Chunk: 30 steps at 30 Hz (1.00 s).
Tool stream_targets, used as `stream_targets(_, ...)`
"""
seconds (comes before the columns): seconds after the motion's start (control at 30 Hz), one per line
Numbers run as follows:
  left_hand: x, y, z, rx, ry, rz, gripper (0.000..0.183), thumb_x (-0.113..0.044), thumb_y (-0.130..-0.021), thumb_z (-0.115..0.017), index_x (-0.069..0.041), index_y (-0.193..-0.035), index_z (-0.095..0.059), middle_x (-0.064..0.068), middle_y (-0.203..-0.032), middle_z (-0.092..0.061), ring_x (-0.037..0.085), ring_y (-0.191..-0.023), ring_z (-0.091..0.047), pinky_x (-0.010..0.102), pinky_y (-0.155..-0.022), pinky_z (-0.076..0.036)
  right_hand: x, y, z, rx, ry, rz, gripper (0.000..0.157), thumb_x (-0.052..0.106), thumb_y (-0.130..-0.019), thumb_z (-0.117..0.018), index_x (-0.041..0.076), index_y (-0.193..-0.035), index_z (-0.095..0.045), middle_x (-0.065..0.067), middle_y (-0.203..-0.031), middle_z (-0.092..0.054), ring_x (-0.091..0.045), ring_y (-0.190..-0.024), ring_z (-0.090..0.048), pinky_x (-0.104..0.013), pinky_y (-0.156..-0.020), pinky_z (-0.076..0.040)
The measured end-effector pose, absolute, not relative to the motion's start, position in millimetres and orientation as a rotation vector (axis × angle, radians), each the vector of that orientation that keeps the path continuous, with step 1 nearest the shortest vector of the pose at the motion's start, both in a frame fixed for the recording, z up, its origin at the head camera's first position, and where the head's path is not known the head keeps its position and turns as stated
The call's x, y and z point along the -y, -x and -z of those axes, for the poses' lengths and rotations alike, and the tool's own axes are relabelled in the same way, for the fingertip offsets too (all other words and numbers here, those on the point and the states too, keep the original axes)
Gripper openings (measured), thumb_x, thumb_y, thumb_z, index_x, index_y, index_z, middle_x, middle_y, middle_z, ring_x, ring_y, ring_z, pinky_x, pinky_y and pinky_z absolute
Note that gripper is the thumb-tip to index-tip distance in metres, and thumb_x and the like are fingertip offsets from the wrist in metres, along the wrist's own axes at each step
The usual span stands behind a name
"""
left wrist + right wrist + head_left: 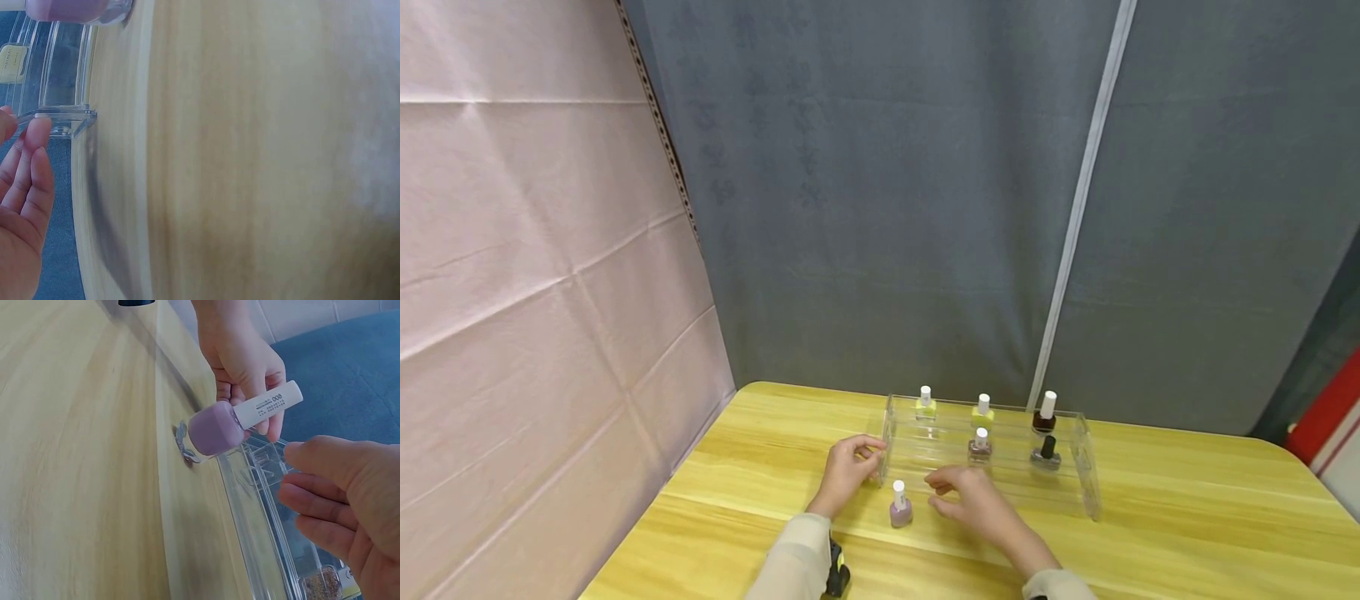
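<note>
A clear stepped display rack (1015,490) stands on the table. At its left end, my left hand (847,473) pinches the edge of the end panel (69,114) between thumb and fingers. In front of the rack, a lilac nail polish bottle (901,512) with a white cap stands upright on the wood. My right hand (973,500) hovers just right of this bottle, fingers loosely bent and holding nothing. In the right wrist view, the lilac bottle (215,429) shows a gap to the right fingertips.
On the rack's back step stand two yellow polish bottles (926,408) and a dark red one (1044,421). Lower down are a brownish glitter bottle (980,451) and a black-capped bottle (1046,456). A grey curtain (880,208) hangs behind the table (1195,517).
</note>
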<state>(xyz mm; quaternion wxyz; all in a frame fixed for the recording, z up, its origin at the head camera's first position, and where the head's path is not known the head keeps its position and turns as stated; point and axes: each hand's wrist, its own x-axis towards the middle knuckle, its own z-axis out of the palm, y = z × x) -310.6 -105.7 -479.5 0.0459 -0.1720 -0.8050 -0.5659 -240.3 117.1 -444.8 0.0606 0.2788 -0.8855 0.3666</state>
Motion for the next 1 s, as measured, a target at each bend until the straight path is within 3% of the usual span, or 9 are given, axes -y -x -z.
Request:
stream_targets(0.37,102.2,290.7,451.5,2.448,0.54,1.777,0.015,0.009,-0.084,-0.057,0.01,-0.097,-0.063,0.028,-0.077,-0.058,0.049,-0.062,-0.057,0.013,-0.04,-0.034,-109.2,241.1,450.9,2.743,-0.851,-1.12,0.025,0.006,-0.078,-0.069,-0.002,-0.101,-0.065,-0.012,-0.098,-0.066,-0.019,-0.083,-0.064,-0.033,-0.073,-0.052)
stream_targets(1.0,102.2,292.9,454.1,2.45,0.533,1.755,0.016,0.009,-0.083,-0.057,0.01,-0.097,-0.064,0.027,-0.076,-0.059,0.048,-0.062,-0.058,0.013,-0.039,-0.034,-99.5,247.7,460.2,2.773,-0.901,-1.155,0.023,0.004,-0.076,-0.071,-0.002,-0.098,-0.066,-0.012,-0.095,-0.067,-0.017,-0.079,-0.064,-0.026,-0.07,-0.052)
